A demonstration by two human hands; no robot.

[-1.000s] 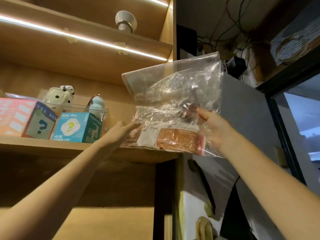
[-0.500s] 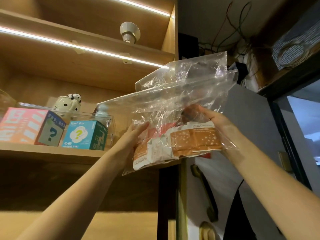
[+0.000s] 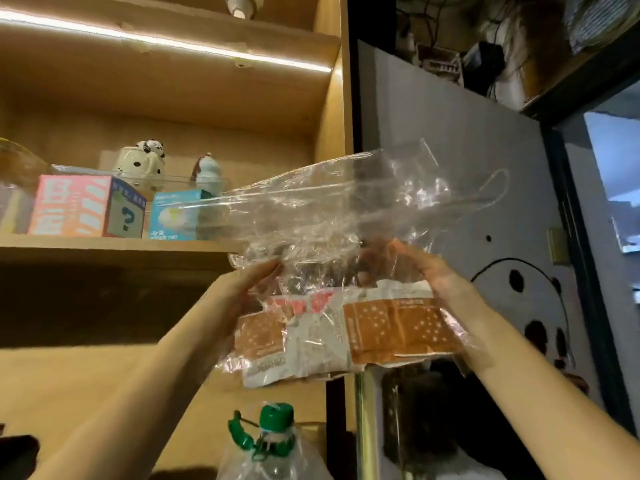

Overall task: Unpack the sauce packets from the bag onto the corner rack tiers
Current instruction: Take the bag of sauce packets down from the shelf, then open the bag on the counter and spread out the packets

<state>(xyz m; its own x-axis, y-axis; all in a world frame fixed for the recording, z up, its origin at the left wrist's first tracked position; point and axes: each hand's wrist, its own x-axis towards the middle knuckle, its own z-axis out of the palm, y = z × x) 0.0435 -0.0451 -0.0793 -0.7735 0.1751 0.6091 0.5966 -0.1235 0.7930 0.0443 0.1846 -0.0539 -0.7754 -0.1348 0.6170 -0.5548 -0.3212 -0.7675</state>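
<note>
A clear plastic zip bag hangs in the air in front of a wooden shelf unit, its empty upper part stretched out sideways. Several orange-and-white sauce packets lie bunched in its lower part. My left hand grips the bag's left side. My right hand grips its right side just above the packets. No corner rack shows in this view.
A wooden shelf at the left carries a pink box, a teal box and panda figurines. A green-capped bottle stands below the bag. A grey door with a panda drawing is on the right.
Both hands have lifted the bag off the shelf edge and brought it down and toward me. The bag has spread wider, and the bottle has come into view below.
</note>
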